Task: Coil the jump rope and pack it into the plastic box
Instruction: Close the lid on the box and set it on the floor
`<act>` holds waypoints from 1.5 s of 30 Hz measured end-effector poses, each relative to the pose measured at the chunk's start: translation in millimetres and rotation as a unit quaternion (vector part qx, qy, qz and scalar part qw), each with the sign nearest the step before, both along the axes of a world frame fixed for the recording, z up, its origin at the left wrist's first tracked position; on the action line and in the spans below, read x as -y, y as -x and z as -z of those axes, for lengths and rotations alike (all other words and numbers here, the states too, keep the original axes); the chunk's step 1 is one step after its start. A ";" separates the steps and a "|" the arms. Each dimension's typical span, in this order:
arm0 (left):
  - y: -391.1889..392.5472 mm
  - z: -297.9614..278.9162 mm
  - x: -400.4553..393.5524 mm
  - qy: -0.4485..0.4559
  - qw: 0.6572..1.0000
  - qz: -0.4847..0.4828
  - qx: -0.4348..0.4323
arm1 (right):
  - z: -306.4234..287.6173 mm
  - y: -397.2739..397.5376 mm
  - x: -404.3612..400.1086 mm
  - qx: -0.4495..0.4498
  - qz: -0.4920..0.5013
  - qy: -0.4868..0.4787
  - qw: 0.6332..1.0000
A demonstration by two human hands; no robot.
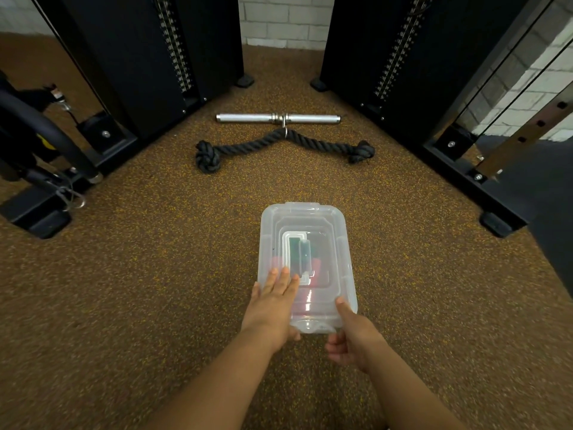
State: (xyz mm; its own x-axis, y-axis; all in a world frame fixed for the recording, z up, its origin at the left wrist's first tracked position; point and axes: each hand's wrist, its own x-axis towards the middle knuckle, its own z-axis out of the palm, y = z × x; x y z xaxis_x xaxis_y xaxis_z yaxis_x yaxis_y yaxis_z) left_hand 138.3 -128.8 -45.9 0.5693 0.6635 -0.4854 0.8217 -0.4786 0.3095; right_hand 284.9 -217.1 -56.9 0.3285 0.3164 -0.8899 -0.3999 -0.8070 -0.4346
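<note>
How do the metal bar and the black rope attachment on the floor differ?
The metal bar is silver, rigid and straight; the black rope attachment is dark, twisted and bent into a shallow arch. The bar's ends are plain, while the rope's ends are thick knots. The bar lies farther from the person. Both rest on the speckled floor.

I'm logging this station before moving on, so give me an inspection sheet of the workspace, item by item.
Surface: speckled brown rubber floor.
Job's things: clear plastic box, lid on; dark and red shapes show through, jump rope not identifiable.
Clutter: steel bar and black knotted rope attachment beyond the box.
Grippers: left hand flat on the lid; right hand grips the near corner.
Cables: machine cables at right.
Surroundings: black weight stacks, white brick wall.
</note>
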 end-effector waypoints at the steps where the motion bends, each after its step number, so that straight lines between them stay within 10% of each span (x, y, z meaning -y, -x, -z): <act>1: 0.6 1.1 0.3 -0.002 1.000 -0.002 0.006 | 1.4 -0.7 -0.4 0.047 -0.011 0.003 0.999; 8: 7.3 8.7 6.5 -0.016 0.999 -0.012 0.043 | 5.7 10.1 1.0 0.472 -0.185 -0.128 0.852; 17: -17.7 6.9 -32.1 -0.193 0.955 -0.127 0.184 | 0.4 2.4 -62.4 0.516 -0.427 -0.193 0.718; 29: -75.2 10.8 -190.2 0.148 0.928 -0.294 0.174 | 8.1 -49.2 -102.8 0.464 -0.274 -0.184 0.822; 45: -73.6 34.0 -215.7 0.295 0.848 -0.360 0.254 | 26.4 -39.9 -118.2 0.502 -0.318 -0.171 0.786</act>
State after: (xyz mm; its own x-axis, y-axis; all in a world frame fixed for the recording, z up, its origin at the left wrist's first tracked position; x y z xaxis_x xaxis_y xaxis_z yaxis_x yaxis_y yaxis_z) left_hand 212.0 86.9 -80.0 0.3542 0.6547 -0.6677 0.5241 0.4524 0.7216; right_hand 324.8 -99.0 -83.2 0.4894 0.8652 -0.1095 0.7204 -0.4718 -0.5084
